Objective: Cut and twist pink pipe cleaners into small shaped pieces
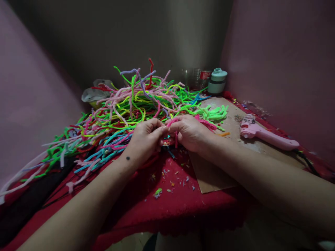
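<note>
My left hand (149,134) and my right hand (188,131) meet over the front of the table, their fingertips pinched close together. Between them is a bright pink pipe cleaner (172,122); one end of it hangs down beside my right fingers. Both hands are closed on it, though the exact grip is partly hidden by the fingers. Just behind the hands rises a large tangled heap of pipe cleaners (146,101) in green, pink, yellow, red, blue and lilac. A bunch of looped light green pipe cleaners (216,112) lies to the right of the heap.
A pink glue gun (272,137) rests on a cardboard sheet (211,174) at the right. Behind stands a mint-lidded cup (217,82) beside clear containers. Small fuzzy scraps (158,191) are scattered over the red tablecloth (167,209). Walls close in at the sides and back.
</note>
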The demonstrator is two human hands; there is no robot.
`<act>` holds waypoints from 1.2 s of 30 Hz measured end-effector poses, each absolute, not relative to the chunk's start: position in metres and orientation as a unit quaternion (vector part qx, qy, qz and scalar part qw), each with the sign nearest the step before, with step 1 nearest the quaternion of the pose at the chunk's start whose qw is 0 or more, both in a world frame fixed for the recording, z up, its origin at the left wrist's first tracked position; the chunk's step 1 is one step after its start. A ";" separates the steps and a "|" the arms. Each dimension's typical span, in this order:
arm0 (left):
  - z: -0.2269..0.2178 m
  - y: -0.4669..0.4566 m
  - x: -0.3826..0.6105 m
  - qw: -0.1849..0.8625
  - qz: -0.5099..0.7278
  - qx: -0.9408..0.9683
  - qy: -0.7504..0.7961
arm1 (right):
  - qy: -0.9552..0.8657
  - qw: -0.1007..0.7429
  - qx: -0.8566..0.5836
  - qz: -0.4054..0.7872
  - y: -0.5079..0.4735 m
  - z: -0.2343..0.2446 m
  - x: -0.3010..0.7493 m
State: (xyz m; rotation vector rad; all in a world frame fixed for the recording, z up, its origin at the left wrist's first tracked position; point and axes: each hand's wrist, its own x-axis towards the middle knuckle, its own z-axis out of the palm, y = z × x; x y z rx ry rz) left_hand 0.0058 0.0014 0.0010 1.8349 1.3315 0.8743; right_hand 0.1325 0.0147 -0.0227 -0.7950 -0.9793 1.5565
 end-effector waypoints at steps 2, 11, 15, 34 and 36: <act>0.001 0.003 0.006 0.411 0.352 0.672 0.506 | -0.420 0.531 -0.350 0.647 0.014 -0.022 0.133; 0.010 0.020 -0.011 0.476 0.401 0.616 0.483 | -0.450 0.491 -0.342 0.663 0.011 -0.020 0.136; 0.011 0.022 -0.016 0.495 0.386 0.628 0.459 | -0.453 0.512 -0.314 0.659 0.010 -0.019 0.135; 0.010 0.012 -0.003 0.424 0.395 0.665 0.472 | -0.401 0.622 -0.347 0.576 0.012 -0.020 0.132; 0.010 0.012 -0.003 0.445 0.409 0.650 0.460 | -0.390 0.606 -0.342 0.603 0.013 -0.020 0.133</act>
